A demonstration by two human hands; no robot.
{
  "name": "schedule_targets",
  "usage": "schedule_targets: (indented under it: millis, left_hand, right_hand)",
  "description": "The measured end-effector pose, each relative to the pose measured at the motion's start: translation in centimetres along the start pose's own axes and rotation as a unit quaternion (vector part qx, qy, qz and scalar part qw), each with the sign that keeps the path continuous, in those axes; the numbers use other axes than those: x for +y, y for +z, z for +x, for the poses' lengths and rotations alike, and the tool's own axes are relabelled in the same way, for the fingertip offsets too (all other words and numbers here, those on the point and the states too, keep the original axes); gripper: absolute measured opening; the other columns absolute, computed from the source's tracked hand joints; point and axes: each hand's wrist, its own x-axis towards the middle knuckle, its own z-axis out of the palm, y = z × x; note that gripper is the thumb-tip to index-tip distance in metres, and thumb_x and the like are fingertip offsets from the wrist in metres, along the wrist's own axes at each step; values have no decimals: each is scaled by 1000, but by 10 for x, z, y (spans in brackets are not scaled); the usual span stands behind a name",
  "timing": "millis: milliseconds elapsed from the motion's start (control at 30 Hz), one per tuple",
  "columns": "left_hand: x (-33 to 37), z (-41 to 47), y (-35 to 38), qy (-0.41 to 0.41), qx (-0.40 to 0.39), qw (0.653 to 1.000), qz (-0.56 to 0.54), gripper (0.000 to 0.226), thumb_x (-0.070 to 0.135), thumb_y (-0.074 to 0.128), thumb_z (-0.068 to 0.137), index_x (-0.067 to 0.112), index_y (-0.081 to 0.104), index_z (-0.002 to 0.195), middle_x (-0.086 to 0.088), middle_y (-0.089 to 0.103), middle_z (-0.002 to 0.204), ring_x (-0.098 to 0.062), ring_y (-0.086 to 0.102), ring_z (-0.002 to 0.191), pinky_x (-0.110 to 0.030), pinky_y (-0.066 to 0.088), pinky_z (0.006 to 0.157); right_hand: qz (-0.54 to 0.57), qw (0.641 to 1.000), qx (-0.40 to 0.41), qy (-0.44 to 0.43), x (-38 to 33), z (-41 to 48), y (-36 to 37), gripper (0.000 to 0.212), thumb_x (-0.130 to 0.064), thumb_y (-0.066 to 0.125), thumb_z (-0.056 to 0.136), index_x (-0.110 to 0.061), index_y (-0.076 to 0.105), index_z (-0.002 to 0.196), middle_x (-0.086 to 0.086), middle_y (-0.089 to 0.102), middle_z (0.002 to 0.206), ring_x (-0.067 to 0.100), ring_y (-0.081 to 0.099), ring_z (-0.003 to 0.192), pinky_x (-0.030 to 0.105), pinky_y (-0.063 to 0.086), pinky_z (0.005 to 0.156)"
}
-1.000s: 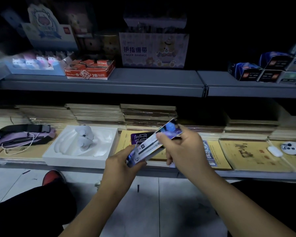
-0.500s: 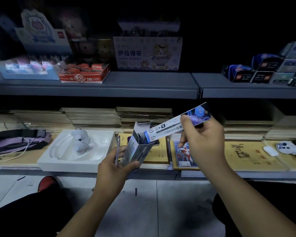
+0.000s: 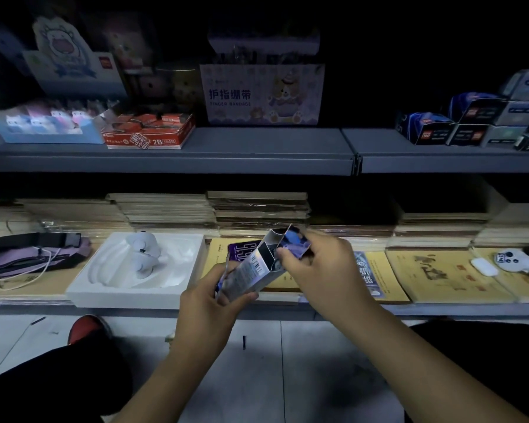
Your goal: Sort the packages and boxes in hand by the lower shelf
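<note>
Two hands work a small carton in front of a stationery shelf.

From the left: a white tray (image 3: 83, 288) cradles a pale plush toy (image 3: 144, 253). The left hand (image 3: 209, 312) clasps the carton (image 3: 251, 273) at its lower end, tilting its open mouth up to the right hand (image 3: 321, 270), which pinches a blue card pack (image 3: 295, 242) half sunk inside, above the lower shelf (image 3: 440, 309).
</note>
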Motion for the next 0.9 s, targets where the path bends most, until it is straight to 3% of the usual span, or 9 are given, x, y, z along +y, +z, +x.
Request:
schedule_targets:
  millis: [100,200,300,433,633,733,900]
  left_hand:
    - [-6,-1,0,7,7,999,51,52,27,89,76,56,58,105,11,71,102,-4,60,68,-10,49,56]
    - [-10,-1,-3,1,13,998,60,49,25,89,75,46,63,112,12,71,104,5,63,84,-6,49,59]
    - [-7,0,-3,11,13,997,71,48,26,89,75,42,65,113,14,69,99,12,61,87,-7,49,60]
    - [-3,0,-3,31,19,996,83,46,18,89,76,33,69,114,20,62,83,14,58,72,-2,43,58]
    - [-3,-5,-2,73,1,991,114,50,20,88,76,29,69,122,37,55,98,11,62,87,0,46,64]
    - [-6,-5,-2,82,12,987,134,51,24,88,75,28,69,122,26,62,103,8,60,80,-1,47,66]
    - [-12,-6,-3,98,9,983,153,51,23,88,75,28,70,122,13,71,108,3,60,75,0,44,66]
  right_hand:
    - [-24,998,-60,16,2,-4,5,32,-17,65,93,-12,54,64,6,52,57,17,46,49,31,36,50]
    - [-10,989,-114,92,-2,-4,-2,25,-20,61,97,-12,60,74,9,61,54,14,58,39,28,43,43]
    - [102,978,-92,160,-7,-1,-12,15,-16,64,96,-11,68,82,11,64,50,11,52,29,22,38,36]
    - [153,968,-80,181,-9,-2,-15,17,-12,65,97,-14,72,82,24,65,54,12,47,25,21,36,34]
    - [131,964,-102,210,-10,-9,-2,22,-5,56,97,-13,71,85,14,60,46,11,48,26,18,36,34]
    - [154,955,-108,228,-11,-10,1,26,0,52,98,-14,69,84,9,57,42,11,48,27,18,35,34]
    - [210,931,-155,255,-11,-16,6,36,10,37,97,-5,69,93,15,57,43,16,48,29,21,37,37]
